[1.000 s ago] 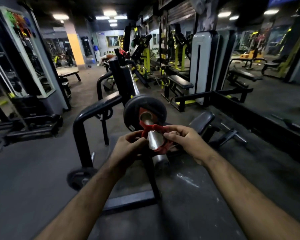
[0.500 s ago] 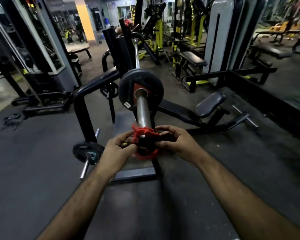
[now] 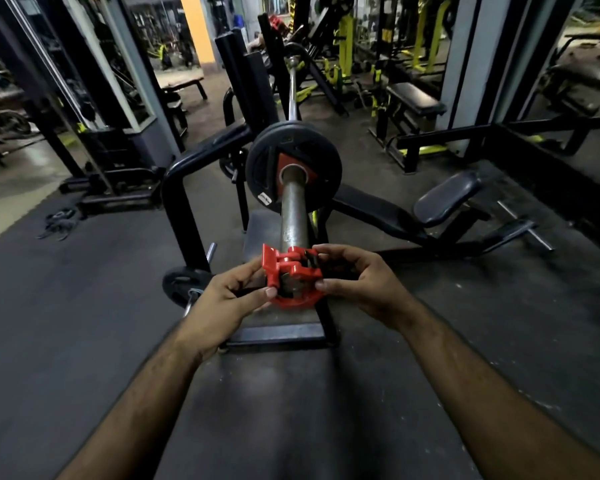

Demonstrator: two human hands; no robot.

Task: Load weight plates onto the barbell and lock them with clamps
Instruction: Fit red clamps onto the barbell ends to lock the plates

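Note:
A steel barbell sleeve points straight at me from the rack. A black weight plate with a red centre sits far up the sleeve. A red clamp rings the near tip of the sleeve, its lever flipped up on the left. My left hand pinches the clamp's left side and lever. My right hand grips its right side. A long bare stretch of sleeve lies between clamp and plate.
The black bench rack holds the bar, with a padded bench to the right. A small plate hangs on a storage peg low on the left. Straps lie on the rubber floor. Gym machines fill the background.
My view has tilted down and closer. The clamp sat partway along the sleeve a second ago and is now at its near tip, still held by both hands.

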